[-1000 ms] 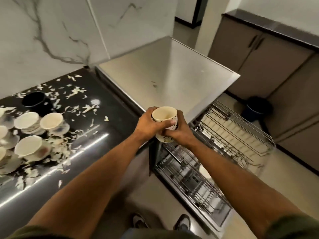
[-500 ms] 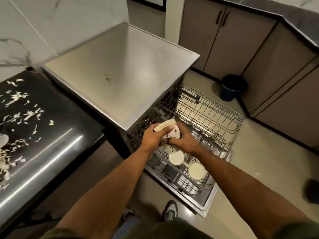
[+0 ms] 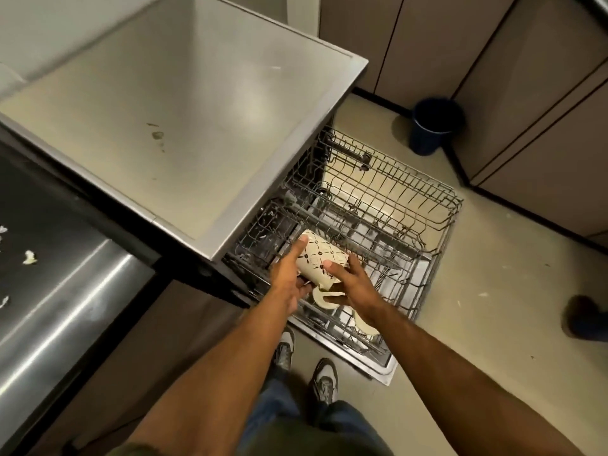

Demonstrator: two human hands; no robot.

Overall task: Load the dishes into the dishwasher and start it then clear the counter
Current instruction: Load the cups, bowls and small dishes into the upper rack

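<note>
Compared with half a second ago, the patterned cup (image 3: 320, 260) is now tipped on its side and lower, over the near part of the dishwasher rack (image 3: 411, 205). The left hand (image 3: 289, 278) and right hand (image 3: 353, 286) both hold it, fingers curled around its body. The steel surface (image 3: 184, 103) is above the rack, a dark bin (image 3: 431, 125) stands on the beige floor beside grey cabinets (image 3: 543, 103).

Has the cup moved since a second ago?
Yes. The cup was upright over the steel top's front corner; now both hands hold it tipped on its side, lower and beyond that edge, over the rack.
</note>
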